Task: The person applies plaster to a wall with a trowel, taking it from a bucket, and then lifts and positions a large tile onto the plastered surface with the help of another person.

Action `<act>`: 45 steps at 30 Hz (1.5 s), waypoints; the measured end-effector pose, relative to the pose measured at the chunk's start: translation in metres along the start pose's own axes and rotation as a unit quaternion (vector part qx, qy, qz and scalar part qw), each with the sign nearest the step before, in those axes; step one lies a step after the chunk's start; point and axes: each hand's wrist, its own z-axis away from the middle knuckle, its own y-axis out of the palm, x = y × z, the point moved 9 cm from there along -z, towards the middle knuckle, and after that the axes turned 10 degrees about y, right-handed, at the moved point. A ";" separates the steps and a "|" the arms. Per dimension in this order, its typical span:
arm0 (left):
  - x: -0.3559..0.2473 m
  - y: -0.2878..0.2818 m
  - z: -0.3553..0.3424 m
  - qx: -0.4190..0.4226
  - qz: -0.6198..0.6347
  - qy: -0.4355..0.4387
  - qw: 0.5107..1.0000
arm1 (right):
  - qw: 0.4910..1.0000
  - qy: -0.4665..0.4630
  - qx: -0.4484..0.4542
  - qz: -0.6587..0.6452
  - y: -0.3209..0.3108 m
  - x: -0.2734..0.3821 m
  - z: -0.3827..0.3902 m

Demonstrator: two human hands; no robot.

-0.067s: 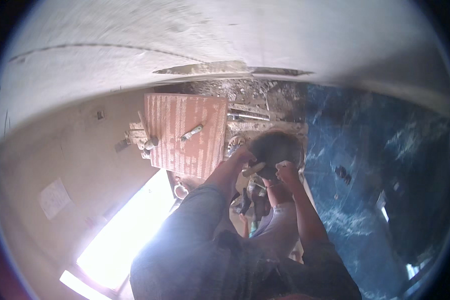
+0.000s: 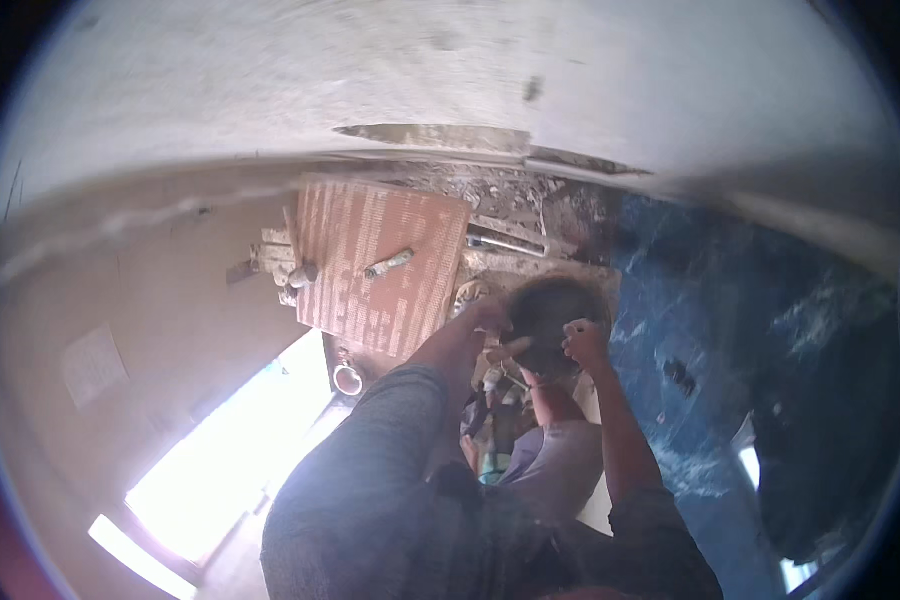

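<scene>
A dark round thing (image 2: 557, 315), like a shallow bowl, lies in front of me; I cannot make out its kind for certain. My left hand (image 2: 491, 320) is at its left edge, fingers partly hidden and closed against it. A pale tan elongated piece (image 2: 510, 350) shows just below that hand. My right hand (image 2: 583, 340) is curled closed over the near right part of the dark thing; what its fingers hold is hidden. A bare leg (image 2: 555, 402) and pale shorts show below.
Left of the hands lies a reddish, patterned board (image 2: 345, 230) with a pale green tube-like object (image 2: 390, 263) on it. A grey cup (image 2: 303, 274) and a white mug (image 2: 348, 380) stand nearby. Blue sheeting (image 2: 710, 260) covers the right; a glaring opening (image 2: 235, 450) is lower left.
The whole view has shifted slightly. The dark round thing shows more sharply and sits a little lower in the picture. Both hands stay at it.
</scene>
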 end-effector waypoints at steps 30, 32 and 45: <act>0.310 -0.150 0.116 -0.497 -0.181 -0.092 0.844 | 0.792 -0.442 -0.069 0.415 0.165 0.383 0.035; 0.313 -0.139 0.108 -0.519 -0.120 0.031 0.846 | 0.794 -0.471 -0.078 0.375 0.166 0.389 0.026; 0.354 -0.136 0.117 -0.548 -0.291 -0.172 0.765 | 0.796 -0.503 0.029 0.335 0.180 0.378 0.026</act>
